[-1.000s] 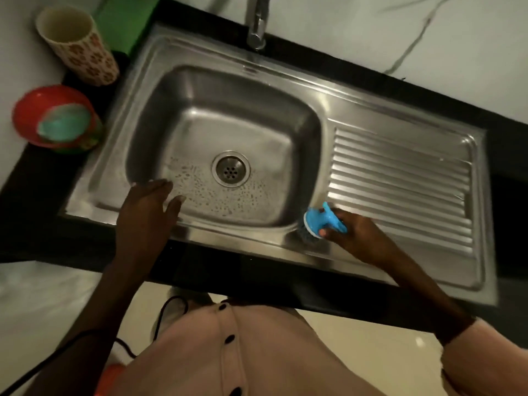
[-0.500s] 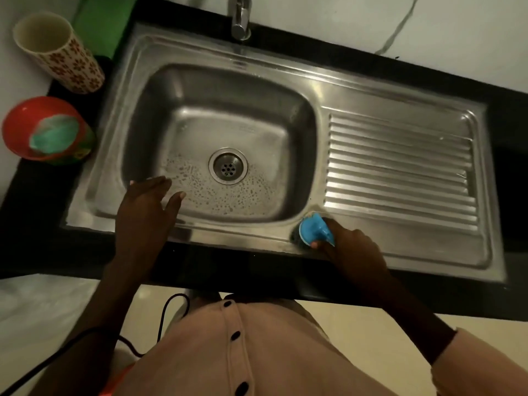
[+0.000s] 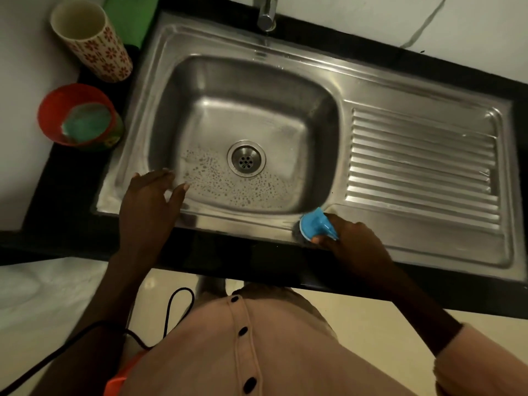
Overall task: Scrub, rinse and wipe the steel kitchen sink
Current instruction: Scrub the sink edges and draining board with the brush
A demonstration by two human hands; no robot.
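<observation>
On the sink's front rim, my right hand pinches the scrubber; my left hand rests spread-fingered. Scrubbing appears under way; rinsing and wiping seemingly remain.

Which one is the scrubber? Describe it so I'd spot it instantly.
Start at the steel sink and follow its front rim to the basin's near right corner. There the right hand grips a small scrubber: bright blue handle, dark pad underneath, the only blue thing on the steel.

Brushed steel sink, glossy blue plastic scrubber, polished black counter.
</observation>
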